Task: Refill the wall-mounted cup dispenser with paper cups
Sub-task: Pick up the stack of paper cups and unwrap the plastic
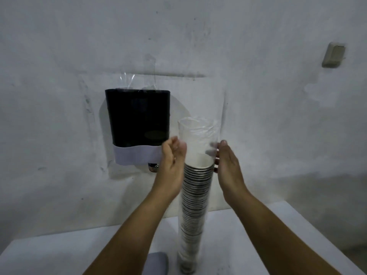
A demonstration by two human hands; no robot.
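Here, going from the left, the cup dispenser (139,126) hangs on the wall, a dark body with a pale band along its bottom edge and clear plastic sticking up from its top. Just right of it the left hand (172,157) is loosely curled beside the clear plastic sleeve (198,135); whether it pinches the film is blurred, so I cannot tell. The tall stack of paper cups (195,195) stands upright on the near white table (278,225), still wrapped, the sleeve rising empty above the top cup. The right hand (226,161) has relaxed, nearly straight fingers at the sleeve's right side, touching it or just beside it. The step looks like baring the cups: peel the film down evenly on both sides, steadying the stack so it does not topple, then lift a manageable batch towards the dispenser's top. A grey object (157,262) lies at the near edge
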